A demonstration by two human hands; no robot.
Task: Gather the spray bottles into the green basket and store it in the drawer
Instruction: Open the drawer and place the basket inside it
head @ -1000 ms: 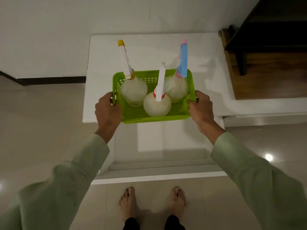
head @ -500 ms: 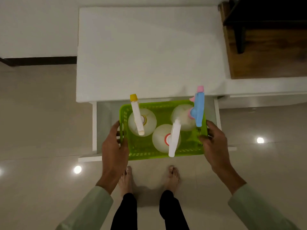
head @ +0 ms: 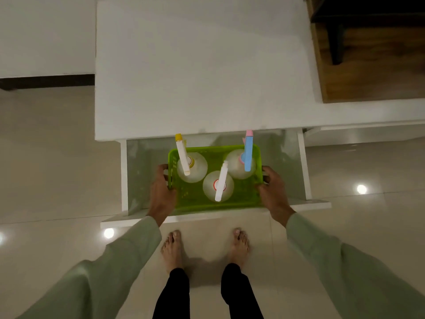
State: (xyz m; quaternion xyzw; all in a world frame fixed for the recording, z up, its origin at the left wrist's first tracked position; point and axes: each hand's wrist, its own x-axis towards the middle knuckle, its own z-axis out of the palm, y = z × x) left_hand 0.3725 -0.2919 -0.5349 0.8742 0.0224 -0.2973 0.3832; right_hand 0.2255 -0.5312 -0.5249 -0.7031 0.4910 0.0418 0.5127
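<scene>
The green basket [head: 239,200] sits low inside the open white drawer [head: 303,162], toward its middle. Three pale round spray bottles stand upright in it: one with a yellow-tipped white sprayer [head: 182,155] at the left, one with a white sprayer and red collar [head: 220,183] at the front centre, one with a blue and pink sprayer [head: 248,153] at the right. My left hand [head: 161,192] grips the basket's left rim. My right hand [head: 272,192] grips its right rim.
The white cabinet top [head: 202,65] overhangs the drawer's back part. A wooden floor area with a dark furniture leg [head: 368,54] lies at the right. My bare feet [head: 204,247] stand on glossy tiles just in front of the drawer front panel [head: 207,218].
The basket came off the cabinet top, moved toward me and down, and now rests deeper in the open drawer. Both hands kept hold of its sides.
</scene>
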